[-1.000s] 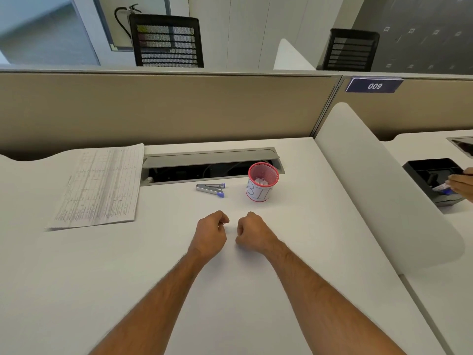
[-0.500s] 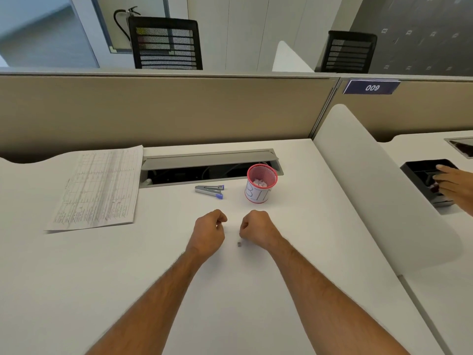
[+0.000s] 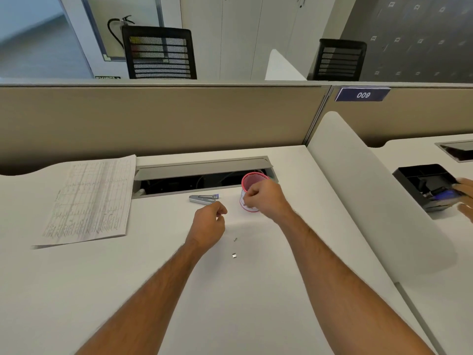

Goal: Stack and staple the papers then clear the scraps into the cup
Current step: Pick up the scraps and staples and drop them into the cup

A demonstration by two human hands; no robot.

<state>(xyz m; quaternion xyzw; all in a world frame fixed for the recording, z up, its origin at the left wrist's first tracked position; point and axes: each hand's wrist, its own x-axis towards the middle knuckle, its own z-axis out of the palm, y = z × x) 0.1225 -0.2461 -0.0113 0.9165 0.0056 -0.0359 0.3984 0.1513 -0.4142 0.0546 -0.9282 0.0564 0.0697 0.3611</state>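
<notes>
A stack of printed papers (image 3: 89, 198) lies flat at the left of the white desk (image 3: 128, 290). A small silver stapler (image 3: 203, 199) with a blue end rests near the cable slot. A pink mesh cup (image 3: 252, 179) stands right of it. My right hand (image 3: 263, 197) is fisted in front of the cup, covering most of its side; what it pinches is hidden. My left hand (image 3: 208, 226) is curled, fingertips together, just below the stapler. Two tiny metal scraps (image 3: 234, 255) lie on the desk between my forearms.
An open cable slot (image 3: 202, 179) with a raised grey flap runs along the desk's back. A white curved divider (image 3: 371, 196) bounds the right side. Beyond it, another person's hand (image 3: 465, 193) reaches into a black tray (image 3: 422, 180). A beige partition stands behind.
My right hand rose from the desk and moved forward to the cup. My left hand shifted slightly forward toward the stapler. Two small metal scraps now show where the fists were.
</notes>
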